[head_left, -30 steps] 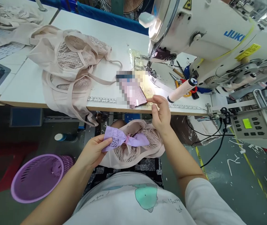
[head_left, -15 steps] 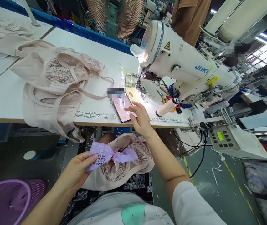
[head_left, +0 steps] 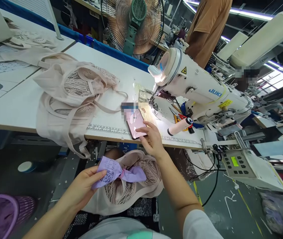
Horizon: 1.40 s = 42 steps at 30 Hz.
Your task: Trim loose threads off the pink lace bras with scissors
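Observation:
My left hand pinches a purple paper tag with a QR code, tied round a bundle of beige lace garments on my lap. My right hand reaches to the table's front edge, fingers on a phone with a pink screen lying flat there. The phone sits just left of the lit needle area of a white sewing machine.
A pile of beige lace garments lies on the white table to the left. A thread cone and scissors lie by the machine. A control box hangs right, a purple basket stands on the floor, and behind are a fan and a person in brown.
My head has lifted, showing more of the room. My right hand shifted from the phone's right edge onto its lower end. The left hand keeps holding the purple tag.

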Motion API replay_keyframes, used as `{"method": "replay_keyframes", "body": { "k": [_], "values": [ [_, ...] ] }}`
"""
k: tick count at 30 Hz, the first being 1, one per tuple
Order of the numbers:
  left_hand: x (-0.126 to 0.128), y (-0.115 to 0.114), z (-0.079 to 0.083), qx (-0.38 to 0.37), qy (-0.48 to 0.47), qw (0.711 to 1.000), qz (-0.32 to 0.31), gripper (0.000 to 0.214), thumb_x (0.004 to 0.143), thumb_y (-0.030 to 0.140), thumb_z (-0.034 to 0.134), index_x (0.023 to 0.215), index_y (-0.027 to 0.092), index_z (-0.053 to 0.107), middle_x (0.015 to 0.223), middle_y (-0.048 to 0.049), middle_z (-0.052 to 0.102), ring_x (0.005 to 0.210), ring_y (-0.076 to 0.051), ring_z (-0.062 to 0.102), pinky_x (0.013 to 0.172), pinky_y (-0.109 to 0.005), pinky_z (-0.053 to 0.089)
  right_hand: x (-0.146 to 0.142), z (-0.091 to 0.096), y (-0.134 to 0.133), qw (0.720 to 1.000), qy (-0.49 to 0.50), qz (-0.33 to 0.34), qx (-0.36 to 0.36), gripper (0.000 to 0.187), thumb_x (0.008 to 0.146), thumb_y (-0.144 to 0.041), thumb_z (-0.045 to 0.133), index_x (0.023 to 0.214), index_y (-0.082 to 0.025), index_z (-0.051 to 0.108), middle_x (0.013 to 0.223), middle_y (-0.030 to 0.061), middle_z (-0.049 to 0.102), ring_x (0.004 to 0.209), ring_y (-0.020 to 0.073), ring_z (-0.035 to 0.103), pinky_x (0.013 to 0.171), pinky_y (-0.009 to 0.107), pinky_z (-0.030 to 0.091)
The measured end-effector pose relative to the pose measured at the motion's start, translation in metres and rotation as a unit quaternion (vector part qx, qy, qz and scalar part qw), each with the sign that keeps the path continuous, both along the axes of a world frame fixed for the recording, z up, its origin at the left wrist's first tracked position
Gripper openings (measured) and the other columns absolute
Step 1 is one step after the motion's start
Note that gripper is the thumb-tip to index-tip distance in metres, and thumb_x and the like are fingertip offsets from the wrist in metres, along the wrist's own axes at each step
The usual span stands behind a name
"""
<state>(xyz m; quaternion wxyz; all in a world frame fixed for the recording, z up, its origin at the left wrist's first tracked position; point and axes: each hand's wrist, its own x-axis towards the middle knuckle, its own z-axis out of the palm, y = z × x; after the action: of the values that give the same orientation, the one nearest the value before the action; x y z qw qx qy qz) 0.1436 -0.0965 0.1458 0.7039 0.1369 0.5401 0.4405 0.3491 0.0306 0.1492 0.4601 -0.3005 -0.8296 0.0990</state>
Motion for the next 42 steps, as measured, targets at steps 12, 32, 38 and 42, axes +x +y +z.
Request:
{"method": "replay_keyframes", "body": {
  "k": [12, 32, 38, 42],
  "values": [
    [-0.001, 0.0, -0.004, -0.016, 0.002, 1.0, 0.012, 0.03, 0.037, 0.021, 0.084, 0.064, 0.016, 0.073, 0.067, -0.0058, 0.072, 0.061, -0.017, 0.066, 0.06, -0.017, 0.053, 0.014, -0.011, -0.004, 0.997, 0.073, -0.035, -0.022, 0.019, 0.08, -0.017, 0.044, 0.097, -0.022, 0.052, 0.088, 0.0041, 0.067, 0.113, 0.0214, 0.048, 0.09, 0.042, 0.045],
    [0.009, -0.004, -0.013, 0.017, 0.015, 0.999, 0.033, 0.021, 0.044, 0.015, 0.079, 0.064, 0.015, 0.072, 0.065, -0.0059, 0.072, 0.06, -0.016, 0.065, 0.059, -0.02, 0.052, 0.022, -0.014, -0.005, 0.995, 0.086, -0.032, -0.025, 0.021, 0.082, -0.02, 0.043, 0.1, -0.021, 0.054, 0.094, 0.0054, 0.064, 0.112, 0.0211, 0.048, 0.095, 0.043, 0.041],
    [0.008, -0.013, -0.022, 0.03, 0.009, 0.999, 0.04, 0.02, 0.05, 0.015, 0.077, 0.069, 0.013, 0.072, 0.068, -0.0063, 0.072, 0.066, -0.017, 0.066, 0.063, -0.022, 0.051, 0.023, -0.023, -0.007, 0.99, 0.12, -0.025, -0.064, 0.021, 0.085, -0.024, 0.042, 0.104, -0.024, 0.051, 0.095, 0.0043, 0.064, 0.117, 0.0207, 0.045, 0.098, 0.046, 0.039],
    [0.009, -0.015, -0.018, 0.02, 0.021, 0.999, 0.042, 0.018, 0.052, 0.012, 0.074, 0.07, 0.012, 0.071, 0.068, -0.0071, 0.072, 0.066, -0.018, 0.066, 0.064, -0.024, 0.051, 0.021, -0.021, -0.008, 0.99, 0.122, -0.031, -0.059, 0.02, 0.086, -0.026, 0.041, 0.104, -0.024, 0.05, 0.094, 0.0035, 0.065, 0.116, 0.0203, 0.046, 0.099, 0.047, 0.038]
  ]
}}
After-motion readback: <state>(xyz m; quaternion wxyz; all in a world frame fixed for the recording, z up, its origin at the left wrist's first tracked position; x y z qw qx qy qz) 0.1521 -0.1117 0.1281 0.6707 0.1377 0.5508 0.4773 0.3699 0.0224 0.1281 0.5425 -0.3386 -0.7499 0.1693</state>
